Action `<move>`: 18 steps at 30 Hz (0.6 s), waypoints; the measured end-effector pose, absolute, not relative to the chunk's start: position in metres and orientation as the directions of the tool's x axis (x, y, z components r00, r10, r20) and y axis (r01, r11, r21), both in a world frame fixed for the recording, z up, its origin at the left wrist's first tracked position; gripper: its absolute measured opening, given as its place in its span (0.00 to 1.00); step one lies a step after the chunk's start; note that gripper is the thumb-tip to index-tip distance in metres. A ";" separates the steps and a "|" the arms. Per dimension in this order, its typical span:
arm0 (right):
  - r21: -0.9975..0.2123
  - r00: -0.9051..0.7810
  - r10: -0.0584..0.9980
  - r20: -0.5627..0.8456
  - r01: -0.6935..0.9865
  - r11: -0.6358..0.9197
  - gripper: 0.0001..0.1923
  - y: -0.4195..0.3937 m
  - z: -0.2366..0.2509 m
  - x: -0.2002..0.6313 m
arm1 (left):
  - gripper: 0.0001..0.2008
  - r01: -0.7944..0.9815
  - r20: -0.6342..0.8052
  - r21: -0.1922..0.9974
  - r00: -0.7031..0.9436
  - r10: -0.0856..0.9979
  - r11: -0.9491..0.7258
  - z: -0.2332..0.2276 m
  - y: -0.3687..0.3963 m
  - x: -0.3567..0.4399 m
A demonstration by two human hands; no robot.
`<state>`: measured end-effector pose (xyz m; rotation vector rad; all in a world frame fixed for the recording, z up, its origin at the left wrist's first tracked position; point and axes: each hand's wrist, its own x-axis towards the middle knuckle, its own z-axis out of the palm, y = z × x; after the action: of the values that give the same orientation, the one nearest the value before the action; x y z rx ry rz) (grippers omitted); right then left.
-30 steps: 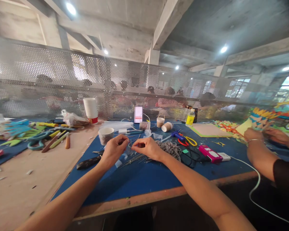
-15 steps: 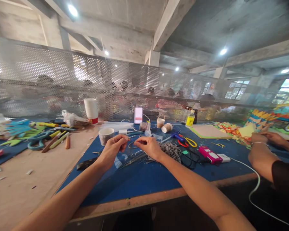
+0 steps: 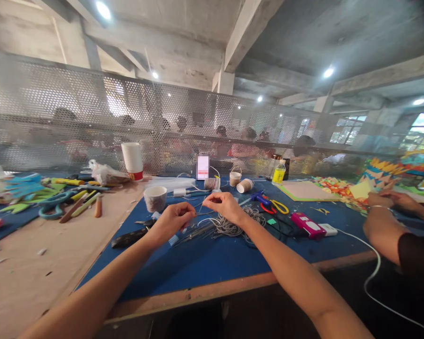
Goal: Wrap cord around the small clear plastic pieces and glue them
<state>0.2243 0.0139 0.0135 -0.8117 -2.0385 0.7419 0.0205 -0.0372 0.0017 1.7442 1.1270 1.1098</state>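
Observation:
My left hand [image 3: 172, 220] hovers low over the blue mat [image 3: 212, 259], fingers pinched on a thin grey cord. My right hand [image 3: 224, 205] is raised a little higher and further back, pinching the same cord, which runs between the two hands. The cord leads down to a loose grey coil of cord [image 3: 233, 225] lying on the mat just right of my hands. Thin metal wires [image 3: 194, 231] lie under my hands. A white paper cup [image 3: 155, 198] stands just behind my left hand.
A black-handled tool [image 3: 129, 238] lies left of my hands. Yellow-handled scissors [image 3: 277, 206], a pink device [image 3: 305, 224] with a white cable, a phone [image 3: 203, 167], cups and a yellow bottle [image 3: 279, 173] sit behind. A co-worker's hands [image 3: 388, 200] work coloured paper at right. Mesh screen behind.
My right hand has lifted up and back, drawing the cord away from my left hand, which dropped slightly towards the mat. The co-worker's hands stay at the coloured paper.

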 end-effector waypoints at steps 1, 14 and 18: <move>-0.720 -0.471 0.749 0.465 0.291 0.630 0.15 0.013 0.014 0.224 | 0.07 0.322 0.279 0.884 0.219 0.935 -0.339 0.000 -0.036 0.020; -0.584 -0.518 0.688 0.508 0.380 0.717 0.11 -0.009 0.005 0.207 | 0.07 0.439 0.485 0.788 -0.009 0.875 -0.432 -0.002 -0.035 0.015; -0.535 -0.490 0.699 0.520 0.451 0.714 0.11 -0.007 0.002 0.206 | 0.09 0.345 0.445 0.847 -0.045 0.894 -0.404 -0.002 -0.033 0.014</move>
<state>0.2055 -0.0073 0.0016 -0.8697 -2.1697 0.4253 0.0142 -0.0326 -0.0021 1.7436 1.3100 1.4614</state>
